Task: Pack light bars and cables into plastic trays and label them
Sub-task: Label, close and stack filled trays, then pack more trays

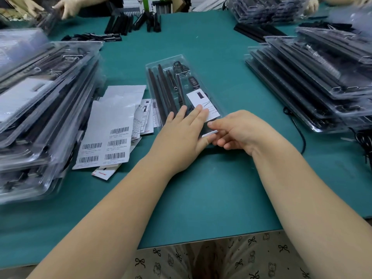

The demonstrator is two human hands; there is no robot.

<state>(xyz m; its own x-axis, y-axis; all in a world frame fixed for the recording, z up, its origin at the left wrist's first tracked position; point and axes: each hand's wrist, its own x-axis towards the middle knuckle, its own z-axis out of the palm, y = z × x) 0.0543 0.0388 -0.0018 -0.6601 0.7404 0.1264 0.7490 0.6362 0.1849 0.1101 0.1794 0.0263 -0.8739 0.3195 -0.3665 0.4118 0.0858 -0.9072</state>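
Note:
A clear plastic tray lies in the middle of the green table, holding black light bars, a coiled cable, a small remote and a white instruction card. My left hand lies flat on the tray's near end, straight fingers pressing the bars and the card's edge. My right hand curls at the tray's near right corner, thumb and fingers pinching its rim.
Barcode label sheets and leaflets lie left of the tray. Stacks of packed trays stand at left and right. Loose black bars lie at the back. Other people's hands work at the far edge.

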